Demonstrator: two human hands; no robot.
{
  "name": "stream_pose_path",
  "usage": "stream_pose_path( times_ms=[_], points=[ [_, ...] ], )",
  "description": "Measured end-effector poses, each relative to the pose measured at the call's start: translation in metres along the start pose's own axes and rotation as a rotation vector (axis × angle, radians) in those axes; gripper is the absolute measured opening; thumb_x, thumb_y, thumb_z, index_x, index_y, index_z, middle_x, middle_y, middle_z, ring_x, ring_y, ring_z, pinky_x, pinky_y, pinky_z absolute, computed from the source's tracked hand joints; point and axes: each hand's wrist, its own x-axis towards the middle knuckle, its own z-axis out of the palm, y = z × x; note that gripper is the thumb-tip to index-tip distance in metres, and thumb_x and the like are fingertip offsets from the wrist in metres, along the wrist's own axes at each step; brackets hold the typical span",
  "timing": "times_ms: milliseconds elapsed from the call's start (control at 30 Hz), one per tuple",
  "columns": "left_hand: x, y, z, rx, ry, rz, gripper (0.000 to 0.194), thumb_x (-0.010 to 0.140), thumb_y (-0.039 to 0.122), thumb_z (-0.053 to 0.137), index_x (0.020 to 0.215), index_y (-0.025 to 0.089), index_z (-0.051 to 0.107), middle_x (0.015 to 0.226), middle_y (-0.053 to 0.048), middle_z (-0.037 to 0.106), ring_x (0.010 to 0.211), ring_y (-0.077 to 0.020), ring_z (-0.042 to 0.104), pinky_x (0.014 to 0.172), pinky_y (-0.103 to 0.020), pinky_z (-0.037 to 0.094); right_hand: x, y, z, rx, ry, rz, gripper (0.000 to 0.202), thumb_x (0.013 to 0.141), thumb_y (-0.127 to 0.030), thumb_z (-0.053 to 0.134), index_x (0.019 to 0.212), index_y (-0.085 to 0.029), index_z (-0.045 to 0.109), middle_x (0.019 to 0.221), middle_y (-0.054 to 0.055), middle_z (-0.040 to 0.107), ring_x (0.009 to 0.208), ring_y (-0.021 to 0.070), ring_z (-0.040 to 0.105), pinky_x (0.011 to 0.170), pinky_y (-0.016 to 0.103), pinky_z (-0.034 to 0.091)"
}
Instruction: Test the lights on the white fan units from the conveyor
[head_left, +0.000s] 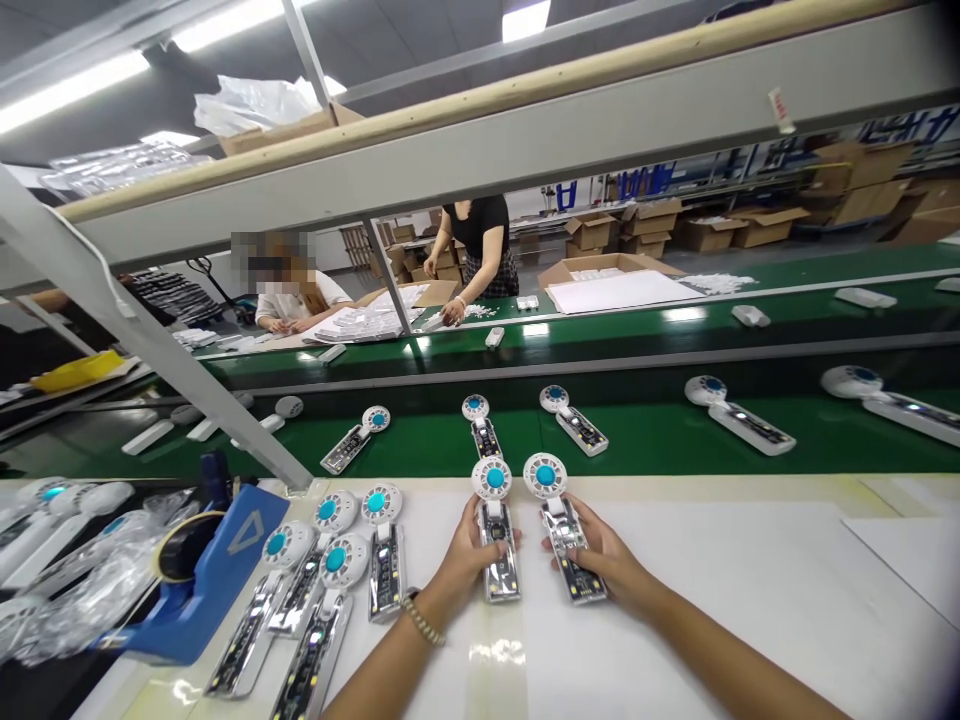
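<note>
My left hand [466, 552] is closed around a white device [501, 580] with a round vented head, a blue centre and an exposed circuit board; the thumb lies on the board. In my right hand [600, 545] is a second such device [546, 475], tilted slightly, also with the thumb on its board. Both devices are held side by side, apart, with heads pointing away from me. Left of my left hand, several similar devices lie on the white table, one of them [385, 575] nearest to my wrist.
A blue tape dispenser [217, 570] stands at the left, beside bagged devices [97, 570]. Beyond the table edge, a green conveyor [420, 440] carries more devices. A slanted metal post [217, 390] rises at the left. Two people sit or stand across the line, near an open carton [615, 265].
</note>
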Motion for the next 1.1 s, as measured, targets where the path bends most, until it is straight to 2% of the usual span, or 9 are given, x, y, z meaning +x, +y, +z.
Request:
stream_pose_path(
  times_ms=[133, 233, 333, 400, 567, 833, 1100],
  points=[
    [0.001, 0.002, 0.001, -0.048, 0.053, -0.054, 0.055, 0.066, 0.032, 0.071, 0.112, 0.019, 0.043, 0.112, -0.011, 0.052, 0.080, -0.0221, 0.062, 0.077, -0.038, 0.048, 0.000, 0.000, 0.000, -0.007, 0.004, 0.009, 0.071, 0.067, -0.030, 0.071, 0.128, -0.027, 0.036, 0.112, 0.009, 0.054, 0.096, 0.0266, 0.057, 0.075, 0.039, 0.046],
    [0.004, 0.002, -0.003, -0.037, 0.110, -0.106, 0.040, 0.072, 0.044, 0.063, 0.096, 0.014, 0.051, 0.095, -0.009, 0.060, 0.067, -0.0182, 0.062, 0.066, -0.032, 0.049, 0.001, 0.002, -0.001, 0.014, 0.006, -0.001, 0.072, 0.067, -0.029, 0.071, 0.128, -0.027, 0.034, 0.113, 0.010, 0.053, 0.095, 0.0268, 0.058, 0.073, 0.039, 0.047],
    [0.004, 0.000, -0.007, 0.006, 0.122, -0.113, 0.044, 0.076, 0.055, 0.053, 0.080, 0.011, 0.055, 0.070, -0.007, 0.062, 0.057, -0.0162, 0.059, 0.059, -0.026, 0.047, 0.003, 0.003, -0.001, 0.016, 0.010, 0.001, 0.073, 0.065, -0.030, 0.072, 0.127, -0.027, 0.036, 0.111, 0.010, 0.053, 0.093, 0.0264, 0.058, 0.072, 0.038, 0.047],
    [0.004, -0.002, -0.009, 0.020, 0.093, -0.114, 0.048, 0.078, 0.058, 0.048, 0.075, 0.011, 0.055, 0.063, -0.007, 0.061, 0.055, -0.0158, 0.058, 0.057, -0.025, 0.045, 0.004, 0.002, -0.001, 0.012, 0.001, 0.002, 0.072, 0.064, -0.030, 0.073, 0.126, -0.028, 0.037, 0.111, 0.010, 0.053, 0.094, 0.0268, 0.058, 0.071, 0.037, 0.047],
    [0.005, -0.005, -0.013, 0.054, 0.064, -0.121, 0.049, 0.079, 0.058, 0.045, 0.073, 0.011, 0.056, 0.061, -0.007, 0.062, 0.054, -0.0158, 0.058, 0.055, -0.023, 0.043, 0.005, 0.004, -0.001, 0.017, -0.019, -0.013, 0.073, 0.063, -0.029, 0.074, 0.126, -0.029, 0.036, 0.107, 0.009, 0.055, 0.094, 0.0269, 0.058, 0.072, 0.038, 0.047],
    [0.003, -0.006, -0.011, 0.162, 0.070, -0.097, 0.052, 0.080, 0.059, 0.040, 0.072, 0.010, 0.057, 0.059, -0.008, 0.061, 0.052, -0.0146, 0.056, 0.054, -0.023, 0.042, 0.005, 0.005, -0.003, 0.021, -0.001, 0.003, 0.070, 0.062, -0.033, 0.075, 0.123, -0.031, 0.040, 0.118, 0.009, 0.050, 0.101, 0.0306, 0.056, 0.076, 0.042, 0.046],
    [0.004, -0.004, -0.007, 0.180, 0.114, -0.121, 0.055, 0.074, 0.063, 0.047, 0.068, 0.009, 0.058, 0.057, -0.010, 0.062, 0.051, -0.0147, 0.057, 0.050, -0.021, 0.041, 0.005, 0.010, -0.003, -0.034, -0.007, 0.001, 0.078, 0.065, -0.036, 0.073, 0.130, -0.027, 0.031, 0.111, 0.011, 0.056, 0.101, 0.0290, 0.056, 0.079, 0.043, 0.045]
  ],
)
